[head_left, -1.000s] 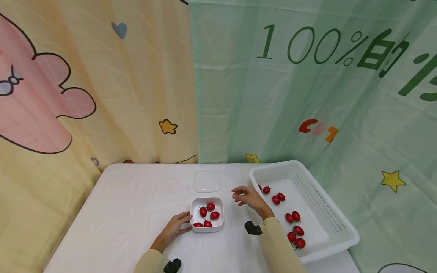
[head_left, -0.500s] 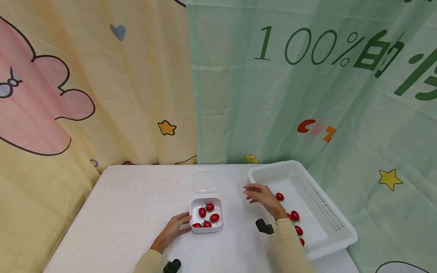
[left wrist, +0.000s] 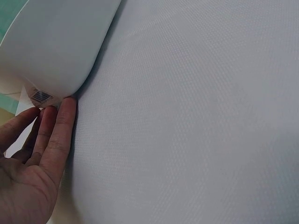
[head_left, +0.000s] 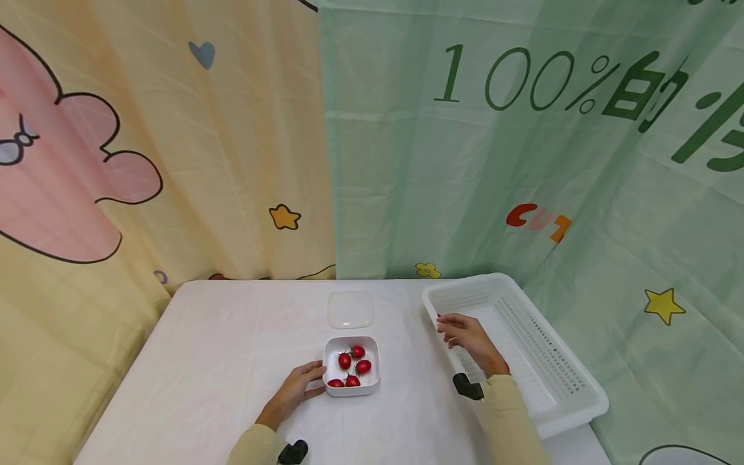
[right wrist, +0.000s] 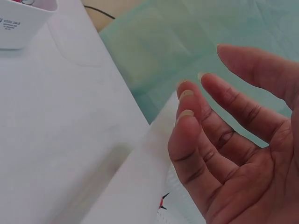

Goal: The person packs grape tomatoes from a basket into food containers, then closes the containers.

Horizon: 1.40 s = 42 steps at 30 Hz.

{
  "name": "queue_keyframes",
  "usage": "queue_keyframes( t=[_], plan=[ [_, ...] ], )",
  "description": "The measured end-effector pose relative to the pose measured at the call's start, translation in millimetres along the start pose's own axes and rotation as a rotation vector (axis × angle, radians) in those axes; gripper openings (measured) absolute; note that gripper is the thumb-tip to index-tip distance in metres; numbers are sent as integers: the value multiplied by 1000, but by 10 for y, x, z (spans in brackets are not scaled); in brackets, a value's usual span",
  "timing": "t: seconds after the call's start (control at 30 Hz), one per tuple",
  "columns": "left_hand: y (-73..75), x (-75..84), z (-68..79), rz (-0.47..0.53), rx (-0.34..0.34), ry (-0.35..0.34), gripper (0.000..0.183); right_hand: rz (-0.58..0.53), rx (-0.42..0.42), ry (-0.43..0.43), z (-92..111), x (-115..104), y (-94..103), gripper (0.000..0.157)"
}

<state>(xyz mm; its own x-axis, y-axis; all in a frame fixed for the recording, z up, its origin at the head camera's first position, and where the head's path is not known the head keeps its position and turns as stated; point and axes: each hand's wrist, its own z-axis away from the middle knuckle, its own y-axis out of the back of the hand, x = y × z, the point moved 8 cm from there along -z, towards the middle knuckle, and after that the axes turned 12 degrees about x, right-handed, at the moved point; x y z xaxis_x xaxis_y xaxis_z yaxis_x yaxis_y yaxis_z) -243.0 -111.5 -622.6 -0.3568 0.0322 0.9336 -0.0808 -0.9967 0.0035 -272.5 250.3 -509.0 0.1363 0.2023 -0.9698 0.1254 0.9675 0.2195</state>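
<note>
A small white box [head_left: 352, 391] on the table holds several cherry tomatoes [head_left: 345, 360]. My left hand [head_left: 294, 392] rests its fingertips against the box's left side. In the left wrist view, its nearly straight fingers [left wrist: 59, 135] touch the box wall beside a barcode label. My right hand [head_left: 472, 340] hovers over the left rim of a white plastic basket [head_left: 560, 349], palm bare and fingers loosely bent in the right wrist view. Below it there, a sliver of red tomato [right wrist: 161, 202] shows inside the basket; hand and forearm hide most of the basket's tomatoes in the head view.
A clear, flat lid [head_left: 351, 310] lies on the white table [head_left: 232, 349] behind the box. Printed curtains [head_left: 395, 161] hang along the back and sides. Each wrist bears a black strap-on device [head_left: 467, 386].
My right hand has moved right, from the space between box and basket to above the basket's left rim. One tomato in the box has shifted slightly. My left hand stays put.
</note>
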Motion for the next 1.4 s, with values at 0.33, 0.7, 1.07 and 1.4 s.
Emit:
queue_keyframes(
  t=[0.33, 0.7, 1.07, 1.4],
  plan=[
    [6, 15, 12, -9, 7, 3, 57, 45, 29, -89, 3, 163, 172, 26],
    [6, 14, 0, -1, -2, 5, 59, 132, -161, -123, 143, 333, 348, 34],
    [11, 10, 6, 5, 22, 11, 57, 121, -321, -208, 239, 527, 410, 31],
    [11, -3, 5, -10, 11, 13, 59, 196, -403, -318, 315, 740, 462, 26]
  ],
)
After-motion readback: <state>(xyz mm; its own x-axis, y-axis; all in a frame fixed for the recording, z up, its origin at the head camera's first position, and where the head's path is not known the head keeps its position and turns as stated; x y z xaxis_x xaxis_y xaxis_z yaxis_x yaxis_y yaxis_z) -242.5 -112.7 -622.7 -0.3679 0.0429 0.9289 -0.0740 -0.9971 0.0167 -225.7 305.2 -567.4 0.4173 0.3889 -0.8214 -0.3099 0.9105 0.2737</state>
